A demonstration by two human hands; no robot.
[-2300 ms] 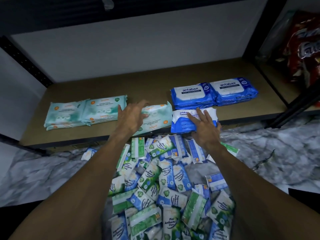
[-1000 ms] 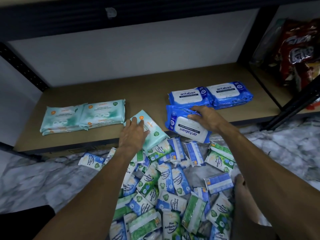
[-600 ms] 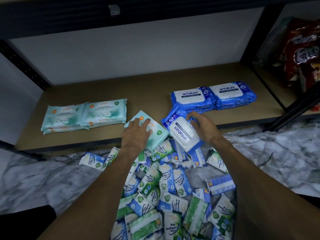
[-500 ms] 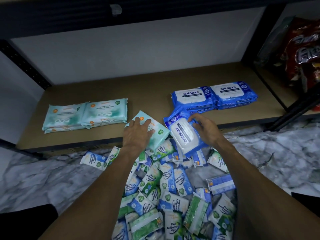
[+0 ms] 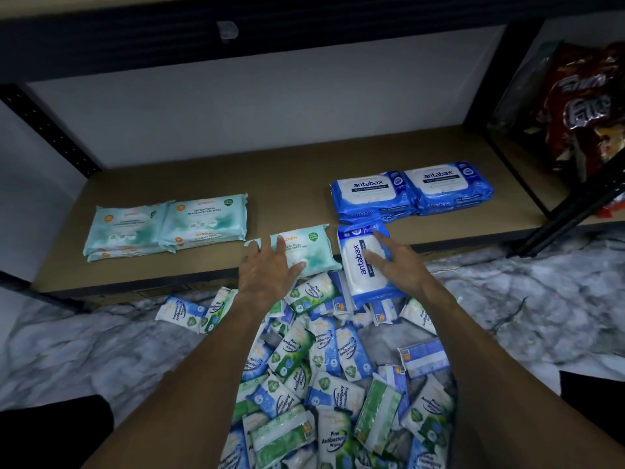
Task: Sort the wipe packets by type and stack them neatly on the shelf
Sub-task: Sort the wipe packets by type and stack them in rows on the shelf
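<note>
Hands both lie flat: left hand [image 5: 267, 269] rests straight, spread fingers on a teal packet [image 5: 309, 247] at the front edge of the shelf [image 5: 287, 184]. Right hand [image 5: 397, 267] likewise lays straight fingers on a blue antabax packet [image 5: 360, 269] just beside it, and neither hand curls round anything. Blue antabax packet lies lengthwise, near end overhanging the heap of small packets [image 5: 321, 367] on the marbled floor [image 5: 84, 350]; teal stacks [image 5: 169, 225] sit at shelf left, blue stacks [image 5: 409, 191] at shelf right.

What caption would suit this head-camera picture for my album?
Left hand on a teal wipe pack, right hand on a blue antabax pack at the shelf edge.
</note>
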